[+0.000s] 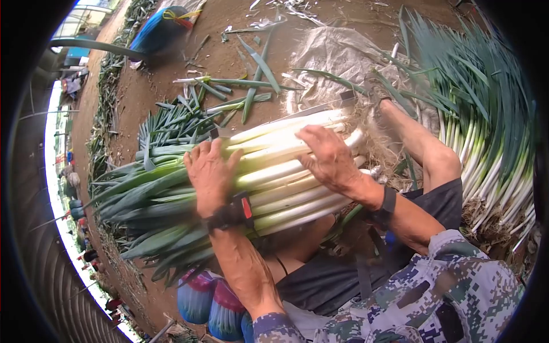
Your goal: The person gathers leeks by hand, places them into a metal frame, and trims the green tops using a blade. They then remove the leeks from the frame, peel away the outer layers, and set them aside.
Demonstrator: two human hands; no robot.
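A thick bundle of large green onions (274, 174) lies across in front of me, white stalks to the right and dark green leaves to the left. My left hand (210, 171) rests palm down where the stalks turn green, thumb spread from the fingers. Farther right, my right hand (329, 157) has its fingers and thumb curled over the white stalks. Shaggy roots (374, 140) hang at the bundle's right end. Behind the bundle runs a thin dark-ended metal bar (297, 112), partly covered by the stalks.
A big pile of green onions (474, 108) lies at right. A dusty plastic sheet (337, 54) and cut leaves (171, 123) cover parts of the soil. Blue-and-purple wrapped bundles (223, 308) are below left; blue strands (157, 31) lie at upper left.
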